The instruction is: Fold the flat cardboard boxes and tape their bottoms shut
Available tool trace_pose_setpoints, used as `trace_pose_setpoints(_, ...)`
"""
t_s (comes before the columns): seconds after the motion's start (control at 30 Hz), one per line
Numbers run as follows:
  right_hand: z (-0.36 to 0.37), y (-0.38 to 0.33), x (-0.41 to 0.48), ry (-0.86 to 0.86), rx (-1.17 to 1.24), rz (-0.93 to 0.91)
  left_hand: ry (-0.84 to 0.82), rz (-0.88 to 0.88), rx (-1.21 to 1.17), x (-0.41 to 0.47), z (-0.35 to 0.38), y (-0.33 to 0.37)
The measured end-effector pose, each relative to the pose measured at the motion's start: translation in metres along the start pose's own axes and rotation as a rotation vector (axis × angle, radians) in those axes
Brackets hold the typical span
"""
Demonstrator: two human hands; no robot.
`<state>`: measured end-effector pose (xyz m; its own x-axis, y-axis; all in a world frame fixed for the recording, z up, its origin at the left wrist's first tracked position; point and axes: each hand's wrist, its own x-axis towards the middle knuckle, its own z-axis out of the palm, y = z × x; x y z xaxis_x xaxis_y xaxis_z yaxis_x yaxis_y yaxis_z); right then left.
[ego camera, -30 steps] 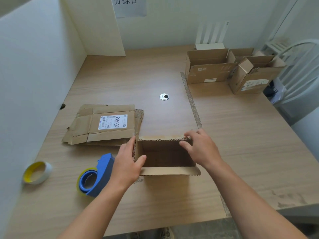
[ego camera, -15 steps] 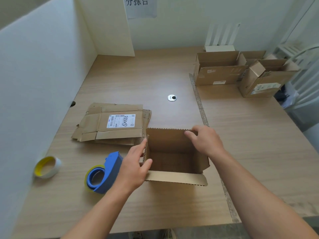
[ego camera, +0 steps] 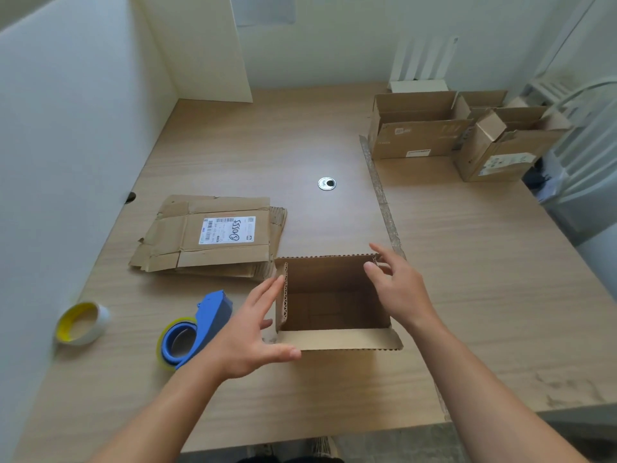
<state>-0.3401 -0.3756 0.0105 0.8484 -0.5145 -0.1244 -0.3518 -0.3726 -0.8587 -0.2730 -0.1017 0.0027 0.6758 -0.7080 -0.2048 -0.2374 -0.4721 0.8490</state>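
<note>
Standing upright in the lower middle of the frame, the open cardboard box [ego camera: 334, 295] rests on the table [ego camera: 484, 279], its top open and its near flap folded out flat toward the bottom edge. The left hand [ego camera: 248, 332] is at the left wall of the box: its fingers [ego camera: 267, 292] are straight and close together along the outside of that wall, and the thumb points to the left end of the near flap. The right hand [ego camera: 399, 289] is at the far right corner of the box, fingers loosely spread and a little bent, gripping nothing; I cannot tell if the tips touch the cardboard. Just left of the box lies a stack of flat cardboard boxes [ego camera: 213, 235] with a printed label on top. A blue tape dispenser [ego camera: 203, 325] stands near the left hand, and a roll of tape [ego camera: 81, 324] with a yellow core lies at the far left. Two folded boxes [ego camera: 417, 128] stand in the upper right.
</note>
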Motion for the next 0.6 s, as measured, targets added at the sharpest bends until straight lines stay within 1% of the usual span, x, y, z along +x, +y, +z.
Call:
trace_pose_setpoints(0.07, -0.001, 0.0, -0.001, 0.003, 0.041, 0.012, -0.007, 0.013, 0.076, 0.001, -0.001, -0.001)
trace_pose_setpoints(0.17, -0.002, -0.001, 0.002, 0.008, 0.092, 0.033, 0.12, 0.045, 0.015, 0.004, 0.004, -0.001)
trace_pose_setpoints(0.23, -0.004, 0.0, 0.005, -0.024, 0.137, 0.054, 0.2, 0.073, 0.039, 0.007, 0.009, 0.0)
trace_pose_setpoints(0.37, -0.006, 0.005, 0.009, -0.064, 0.2, 0.064, 0.3, 0.02, 0.119, 0.014, 0.014, 0.004)
trace_pose_setpoints(0.4, -0.007, 0.005, 0.009, -0.066, 0.21, 0.067, 0.287, 0.019, 0.16, 0.014, 0.014, 0.006)
trace_pose_setpoints(0.53, -0.008, 0.009, 0.011, -0.074, 0.23, 0.063, 0.124, -0.023, 0.32, 0.019, 0.005, 0.012)
trace_pose_setpoints(0.6, -0.008, 0.012, 0.012, -0.072, 0.223, 0.058, 0.089, -0.043, 0.363, 0.021, -0.004, 0.009)
